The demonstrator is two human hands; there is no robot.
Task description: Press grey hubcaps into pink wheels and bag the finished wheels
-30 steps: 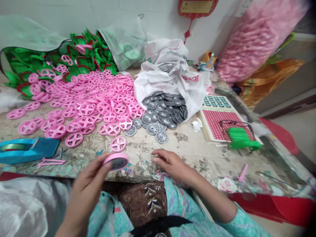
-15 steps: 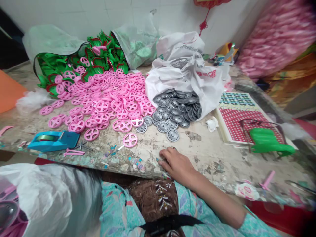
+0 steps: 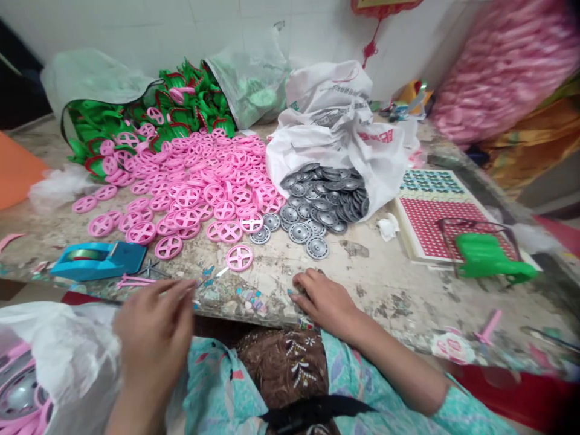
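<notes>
My right hand [image 3: 324,302] rests on the worn tabletop near its front edge, fingers loosely bent and holding nothing visible. Slightly blurred, my left hand [image 3: 156,329] hangs over the front edge at the left, fingers extended, with no object showing in it. Beyond it lie thin pink plastic pieces [image 3: 136,281] and a blue tape dispenser [image 3: 99,260]. A single pink spoked wheel [image 3: 239,258] sits in front of a large heap of pink wheels [image 3: 185,196]. Ahead of my right hand, grey discs [image 3: 317,246] spill from a white sack [image 3: 335,139].
Green plastic parts [image 3: 194,109] fill a bag at the back left. At right are sticker sheets [image 3: 446,217], glasses and a green piece [image 3: 487,254]. A white bag [image 3: 81,362] of pink and grey parts stands below left. A big pink-filled sack [image 3: 502,72] stands back right.
My left hand has come into view at the lower left, over the table's front edge. My right hand stays in the same spot.
</notes>
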